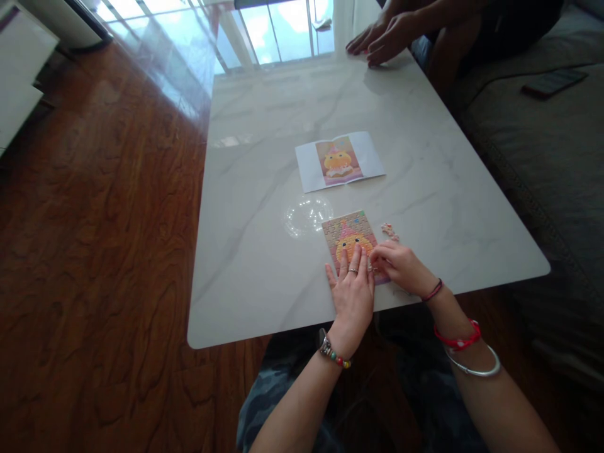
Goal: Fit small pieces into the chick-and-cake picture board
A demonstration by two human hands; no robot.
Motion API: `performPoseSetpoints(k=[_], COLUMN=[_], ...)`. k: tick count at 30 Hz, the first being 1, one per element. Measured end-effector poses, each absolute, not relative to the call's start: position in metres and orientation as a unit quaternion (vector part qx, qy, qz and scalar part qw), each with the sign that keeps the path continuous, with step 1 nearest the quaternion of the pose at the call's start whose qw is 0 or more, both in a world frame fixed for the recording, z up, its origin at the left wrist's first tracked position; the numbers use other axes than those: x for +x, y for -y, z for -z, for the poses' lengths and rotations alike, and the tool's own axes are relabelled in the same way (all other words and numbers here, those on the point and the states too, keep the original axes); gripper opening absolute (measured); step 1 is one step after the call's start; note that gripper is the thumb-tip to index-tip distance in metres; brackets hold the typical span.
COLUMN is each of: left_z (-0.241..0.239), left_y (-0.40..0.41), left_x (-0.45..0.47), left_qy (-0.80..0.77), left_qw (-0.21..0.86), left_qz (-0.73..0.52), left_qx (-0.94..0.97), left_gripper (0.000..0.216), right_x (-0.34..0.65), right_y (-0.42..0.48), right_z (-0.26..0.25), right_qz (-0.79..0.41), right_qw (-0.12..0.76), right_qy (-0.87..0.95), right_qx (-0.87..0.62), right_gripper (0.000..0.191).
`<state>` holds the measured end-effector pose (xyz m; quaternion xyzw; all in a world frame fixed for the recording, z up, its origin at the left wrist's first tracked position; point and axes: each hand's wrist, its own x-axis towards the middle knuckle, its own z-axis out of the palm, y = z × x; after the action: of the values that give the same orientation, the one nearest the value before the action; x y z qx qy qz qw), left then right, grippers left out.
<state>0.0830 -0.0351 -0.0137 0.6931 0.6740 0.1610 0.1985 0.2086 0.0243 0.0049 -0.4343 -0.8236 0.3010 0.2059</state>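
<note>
Flat and open, the left hand [353,286] lays its fingers on the lower left of the jigsaw puzzle [348,234], which sits on the table [264,264] close to the middle of its near edge. The right hand [401,264] curls its fingertips onto the puzzle's lower right corner; whether they pinch a piece I cannot tell. Loose pieces [390,231] lie just right of the puzzle, a printed reference picture [340,160] lies at the table's middle, and another person's hands [377,38] rest at the far edge
</note>
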Motion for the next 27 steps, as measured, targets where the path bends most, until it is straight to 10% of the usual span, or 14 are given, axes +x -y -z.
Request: performPoseSetpoints(k=[16, 27], left_z=[-0.004, -0.012], left_y=[0.032, 0.007], left_x=[0.078, 0.062], left_qy=[-0.673, -0.505], left_qw=[0.241, 0.630], left_qz=[-0.249, -0.428], left_qx=[0.653, 0.406], left_gripper=[0.044, 0.015], right_x=[0.216, 0.214], right_y=[-0.030, -0.023], right_z=[-0.011, -0.023], right_qz=[-0.500, -0.598], right_qw=[0.288, 0.315], right_qy=[0.617, 0.597], right_qx=[-0.535, -0.433], right_gripper=[0.025, 0.030])
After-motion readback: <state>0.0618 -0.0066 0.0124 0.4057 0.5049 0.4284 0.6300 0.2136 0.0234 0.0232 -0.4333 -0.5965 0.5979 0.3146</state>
